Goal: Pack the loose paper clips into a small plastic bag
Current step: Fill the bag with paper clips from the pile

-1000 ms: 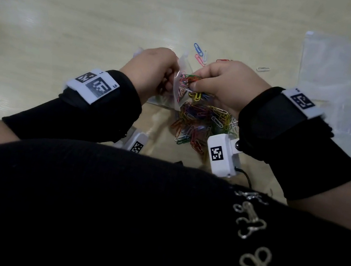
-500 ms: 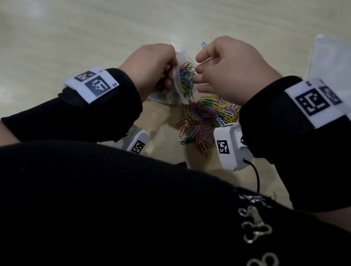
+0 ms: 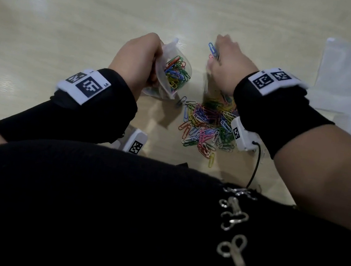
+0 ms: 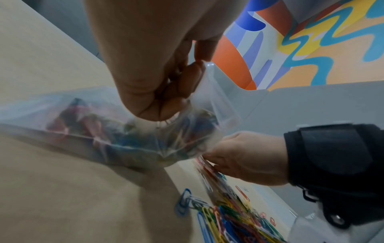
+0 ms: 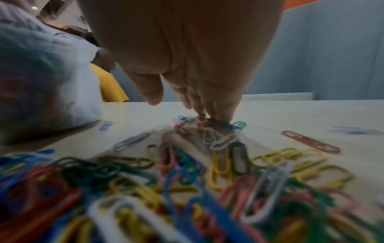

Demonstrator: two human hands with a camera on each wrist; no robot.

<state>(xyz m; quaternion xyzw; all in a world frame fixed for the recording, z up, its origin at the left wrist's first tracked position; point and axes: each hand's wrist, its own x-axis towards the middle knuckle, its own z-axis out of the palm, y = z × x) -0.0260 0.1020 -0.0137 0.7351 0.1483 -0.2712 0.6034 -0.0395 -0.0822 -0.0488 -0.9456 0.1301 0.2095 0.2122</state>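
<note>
While my left hand point(image 3: 137, 56) pinches the small clear plastic bag point(image 3: 175, 72) open, coloured paper clips sit inside. My right hand point(image 3: 228, 60), fingers straight, presses scattered clips beyond the loose multicoloured clip pile point(image 3: 208, 124) on the pale wooden table point(image 3: 74, 11).

The person wears a black knit top point(image 3: 109, 214) with silver metal hook clasps point(image 3: 234, 219) at 5 o'clock in the head view. Each forearm has a black sleeve-like band point(image 3: 272, 116). On each wrist sits a white strap with black square code markers point(image 3: 269, 80). A small white camera box point(image 3: 242, 136) with a thin black cable point(image 3: 255, 167) hangs under the right wrist.
</note>
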